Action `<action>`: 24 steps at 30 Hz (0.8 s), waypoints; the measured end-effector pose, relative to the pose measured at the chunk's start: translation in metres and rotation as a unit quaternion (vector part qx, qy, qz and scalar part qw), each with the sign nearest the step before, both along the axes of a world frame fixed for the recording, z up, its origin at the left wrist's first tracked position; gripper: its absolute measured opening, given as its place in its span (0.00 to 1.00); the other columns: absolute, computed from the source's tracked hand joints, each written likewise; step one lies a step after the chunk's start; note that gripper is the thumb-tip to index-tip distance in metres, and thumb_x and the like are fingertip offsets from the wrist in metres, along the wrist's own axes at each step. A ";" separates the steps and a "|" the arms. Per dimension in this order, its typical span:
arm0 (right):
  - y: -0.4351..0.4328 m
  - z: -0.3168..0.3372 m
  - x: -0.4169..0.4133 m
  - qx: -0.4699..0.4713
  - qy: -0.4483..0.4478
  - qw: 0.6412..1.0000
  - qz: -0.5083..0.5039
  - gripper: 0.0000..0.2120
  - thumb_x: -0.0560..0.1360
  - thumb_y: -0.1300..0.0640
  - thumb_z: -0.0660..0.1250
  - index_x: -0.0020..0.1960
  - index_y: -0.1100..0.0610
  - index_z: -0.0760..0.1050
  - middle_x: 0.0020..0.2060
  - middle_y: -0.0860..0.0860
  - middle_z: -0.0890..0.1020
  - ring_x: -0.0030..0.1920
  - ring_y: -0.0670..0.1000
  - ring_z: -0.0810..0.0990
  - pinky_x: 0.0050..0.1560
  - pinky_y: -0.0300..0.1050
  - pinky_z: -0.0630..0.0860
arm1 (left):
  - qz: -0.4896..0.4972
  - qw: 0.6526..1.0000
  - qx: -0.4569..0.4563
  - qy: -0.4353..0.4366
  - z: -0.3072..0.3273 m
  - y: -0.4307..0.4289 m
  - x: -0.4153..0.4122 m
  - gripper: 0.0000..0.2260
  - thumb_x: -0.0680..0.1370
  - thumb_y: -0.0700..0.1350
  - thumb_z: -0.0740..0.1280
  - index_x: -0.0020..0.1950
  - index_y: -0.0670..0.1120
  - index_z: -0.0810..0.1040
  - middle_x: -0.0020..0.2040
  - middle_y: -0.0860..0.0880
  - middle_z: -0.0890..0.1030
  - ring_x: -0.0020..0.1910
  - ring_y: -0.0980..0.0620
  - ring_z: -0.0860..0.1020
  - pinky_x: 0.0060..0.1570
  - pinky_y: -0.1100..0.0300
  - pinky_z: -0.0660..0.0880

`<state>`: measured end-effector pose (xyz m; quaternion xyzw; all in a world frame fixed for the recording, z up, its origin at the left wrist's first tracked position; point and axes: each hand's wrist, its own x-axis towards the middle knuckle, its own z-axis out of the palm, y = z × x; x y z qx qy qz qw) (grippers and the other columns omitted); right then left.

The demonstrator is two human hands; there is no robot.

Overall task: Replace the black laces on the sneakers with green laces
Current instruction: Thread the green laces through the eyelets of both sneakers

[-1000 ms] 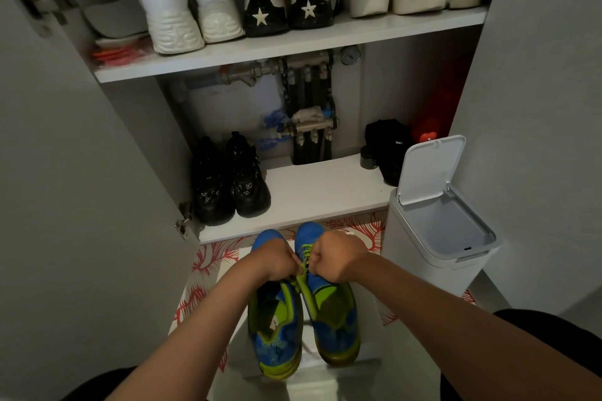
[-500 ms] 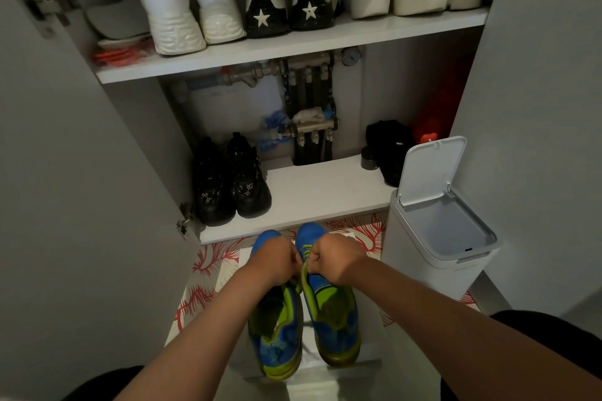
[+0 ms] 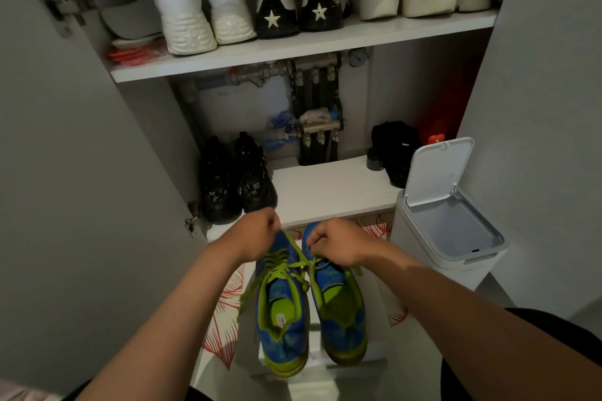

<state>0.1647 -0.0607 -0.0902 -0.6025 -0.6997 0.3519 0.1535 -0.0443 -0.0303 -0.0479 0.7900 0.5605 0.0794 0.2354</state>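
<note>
Two shoes in play: left sneaker [image 3: 281, 319] and right sneaker [image 3: 340, 309] stand side by side on the white stand [image 3: 314, 345]. Their heels are at its near edge and their toes point toward the cabinet shelf [image 3: 325, 185].
Long axis: both shoes run straight away from me, parallel and almost touching.
Green laces [image 3: 280, 265]: I see them crossed over the left sneaker's tongue, with strands rising to both fists. Loose ends trail off its left side and into the gap between the shoes. I see no black lace.
Left hand [image 3: 260, 234]: clenched, pinching a strand above the left sneaker's toe.
Right hand [image 3: 338, 241]: clenched, pinching lace over the right sneaker's forepart, just beside the gap.
Relation that counts: both fists sit at the toe end, so the eyelets lie below them and nearer to me. The left hand is the closer one to the laced shoe.
My read: this is tensioning or knotting. The right sneaker's lacing is hidden under my hand, so I cannot tell how far along it is.
</note>
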 end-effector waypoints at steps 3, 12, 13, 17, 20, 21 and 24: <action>0.002 0.001 -0.008 -0.003 0.031 0.999 0.029 0.04 0.75 0.51 0.71 0.43 0.49 0.83 0.39 0.44 0.83 0.43 0.45 0.81 0.52 0.47 0.78 | -0.001 0.996 0.007 -0.088 0.005 -0.005 0.008 0.10 0.80 0.40 0.60 0.40 0.51 0.71 0.36 0.52 0.77 0.36 0.51 0.76 0.41 0.54 0.76; 0.011 0.029 -0.016 0.038 0.158 0.987 -0.018 0.11 0.76 0.56 0.73 0.34 0.55 0.80 0.27 0.49 0.77 0.29 0.43 0.73 0.35 0.38 0.71 | -0.009 0.993 -0.082 -0.082 -0.004 -0.019 0.017 0.06 0.81 0.43 0.65 0.55 0.48 0.79 0.50 0.47 0.81 0.51 0.48 0.79 0.53 0.56 0.74; 0.011 0.035 -0.018 0.043 0.182 0.982 -0.027 0.11 0.76 0.55 0.72 0.37 0.58 0.81 0.29 0.53 0.79 0.30 0.45 0.74 0.36 0.38 0.72 | -0.020 0.992 -0.102 -0.076 -0.006 -0.022 0.019 0.04 0.80 0.43 0.66 0.51 0.48 0.80 0.47 0.49 0.81 0.48 0.50 0.79 0.51 0.57 0.74; 0.013 0.051 -0.019 0.059 0.233 0.969 -0.055 0.12 0.77 0.54 0.71 0.43 0.63 0.82 0.34 0.52 0.83 0.30 0.47 0.77 0.39 0.39 0.76 | 0.001 0.978 -0.153 -0.144 -0.008 -0.024 0.027 0.07 0.80 0.47 0.68 0.47 0.46 0.84 0.47 0.50 0.85 0.45 0.51 0.82 0.50 0.57 0.77; 0.015 0.050 -0.016 0.039 0.218 0.973 -0.067 0.11 0.78 0.53 0.71 0.42 0.60 0.83 0.35 0.48 0.84 0.30 0.47 0.77 0.40 0.41 0.76 | 0.034 0.981 -0.118 -0.148 -0.003 -0.018 0.027 0.11 0.80 0.46 0.66 0.42 0.46 0.85 0.36 0.46 0.83 0.34 0.51 0.79 0.42 0.58 0.75; 0.016 0.047 -0.015 0.028 0.210 0.975 -0.072 0.11 0.78 0.53 0.70 0.43 0.60 0.83 0.36 0.49 0.84 0.30 0.48 0.77 0.41 0.42 0.76 | 0.054 0.980 -0.104 -0.161 -0.001 -0.016 0.026 0.12 0.80 0.45 0.67 0.38 0.48 0.83 0.32 0.46 0.81 0.31 0.51 0.78 0.39 0.59 0.73; 0.016 0.039 -0.011 -0.009 0.180 0.981 -0.073 0.10 0.80 0.55 0.66 0.47 0.58 0.84 0.39 0.51 0.85 0.30 0.48 0.76 0.40 0.41 0.76 | 0.136 0.951 -0.077 -0.265 0.007 -0.012 0.025 0.15 0.80 0.41 0.64 0.35 0.48 0.81 0.29 0.49 0.80 0.26 0.54 0.77 0.35 0.59 0.73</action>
